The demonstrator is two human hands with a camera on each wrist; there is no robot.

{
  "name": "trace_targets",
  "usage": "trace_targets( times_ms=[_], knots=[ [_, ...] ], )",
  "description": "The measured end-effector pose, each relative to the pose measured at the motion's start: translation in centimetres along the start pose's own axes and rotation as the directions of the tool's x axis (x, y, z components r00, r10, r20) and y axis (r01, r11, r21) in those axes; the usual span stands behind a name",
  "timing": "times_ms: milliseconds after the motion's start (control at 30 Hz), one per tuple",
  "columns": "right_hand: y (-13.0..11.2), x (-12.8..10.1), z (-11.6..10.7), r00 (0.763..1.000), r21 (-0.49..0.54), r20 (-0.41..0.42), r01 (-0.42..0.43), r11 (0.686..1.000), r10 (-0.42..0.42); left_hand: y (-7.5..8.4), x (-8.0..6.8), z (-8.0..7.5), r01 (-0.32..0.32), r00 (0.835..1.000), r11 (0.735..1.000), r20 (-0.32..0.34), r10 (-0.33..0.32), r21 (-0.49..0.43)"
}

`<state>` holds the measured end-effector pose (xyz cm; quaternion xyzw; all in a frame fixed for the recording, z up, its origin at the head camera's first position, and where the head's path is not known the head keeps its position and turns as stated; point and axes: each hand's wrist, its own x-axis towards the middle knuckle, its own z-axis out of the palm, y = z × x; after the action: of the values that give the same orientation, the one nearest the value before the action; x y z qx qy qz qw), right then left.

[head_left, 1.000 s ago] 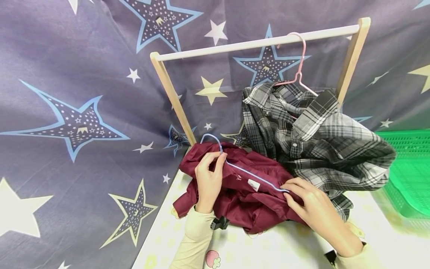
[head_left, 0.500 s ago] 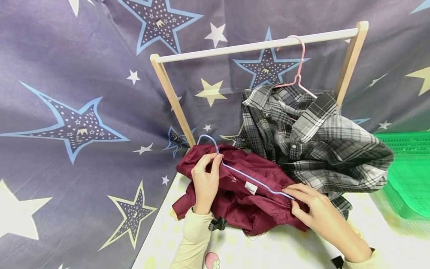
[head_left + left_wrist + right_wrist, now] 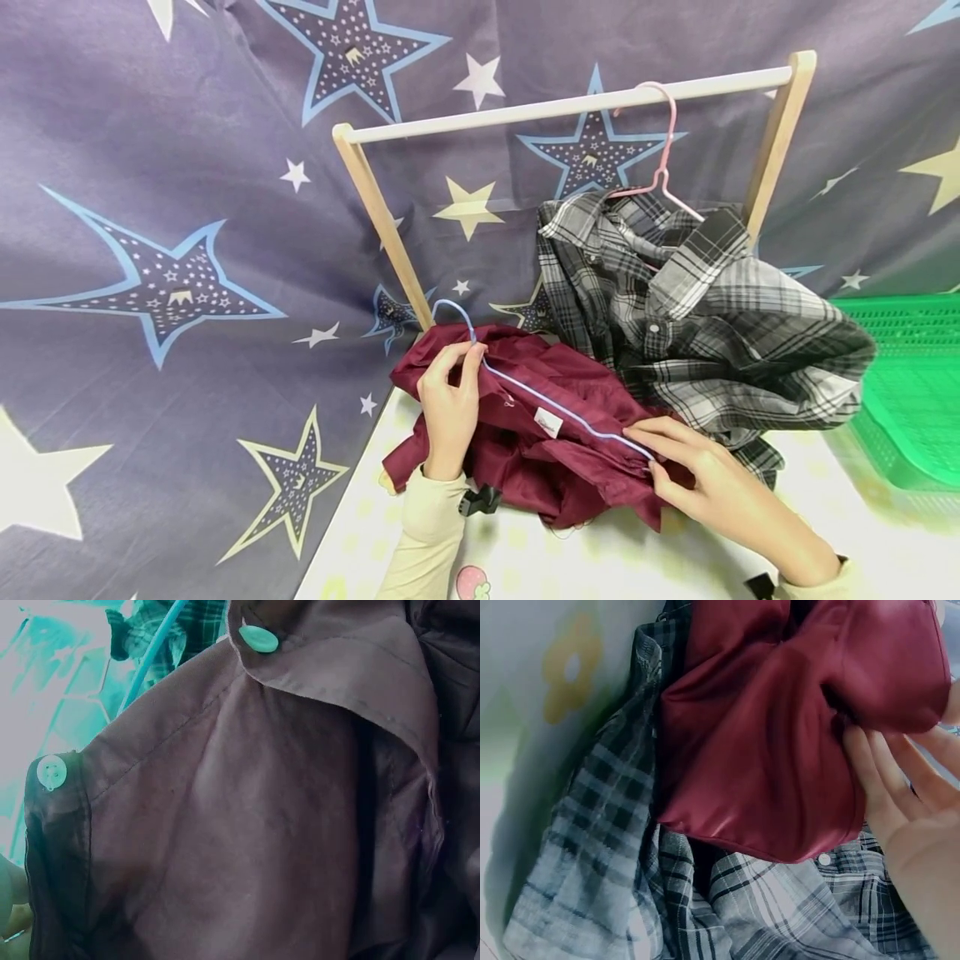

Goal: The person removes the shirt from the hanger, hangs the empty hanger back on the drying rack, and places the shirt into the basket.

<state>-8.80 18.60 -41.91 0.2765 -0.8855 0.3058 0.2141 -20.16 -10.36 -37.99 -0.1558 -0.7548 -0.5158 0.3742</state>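
Note:
A maroon shirt (image 3: pixel 517 471) with a white neck label lies bunched in front of me. Along its collar runs a thin blue clothes hanger (image 3: pixel 551 402), its hook rising at the left. My left hand (image 3: pixel 450 408) pinches the hanger at the base of the hook, together with the collar. My right hand (image 3: pixel 705 479) pinches the shirt's edge at the hanger's right end, thumb below and fingers above; that end passes under the cloth there. In the right wrist view the fingers (image 3: pixel 889 776) are on a maroon fold. Two pale buttons show on the shirt in the left wrist view.
A small wooden rack with a white bar (image 3: pixel 525 112) stands behind. From it hangs a grey plaid shirt (image 3: pixel 675 342) on a pink hanger (image 3: pixel 667 150), close beside the maroon shirt. A green plastic basket (image 3: pixel 918 408) sits at the right. Star-patterned cloth covers the wall.
The blue hanger and left hand have shifted slightly left. The right hand has moved a little down and the shirt's edge has come further over the hanger's right end.

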Motion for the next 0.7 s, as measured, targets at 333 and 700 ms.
trace_targets(
  times_ms=[333, 700],
  knots=[
    [0.2, 0.0, -0.1, 1.000, 0.011, -0.001, 0.022, 1.000, -0.022, 3.0, 0.5, -0.7, 0.031, 1.000, 0.999, 0.000, -0.031, -0.014],
    [-1.1, 2.1, 0.0, 1.000, 0.025, -0.022, 0.020, 1.000, -0.019, 0.4, -0.1, -0.1, 0.056, 0.997, 0.998, 0.048, -0.054, -0.042]
  ],
)
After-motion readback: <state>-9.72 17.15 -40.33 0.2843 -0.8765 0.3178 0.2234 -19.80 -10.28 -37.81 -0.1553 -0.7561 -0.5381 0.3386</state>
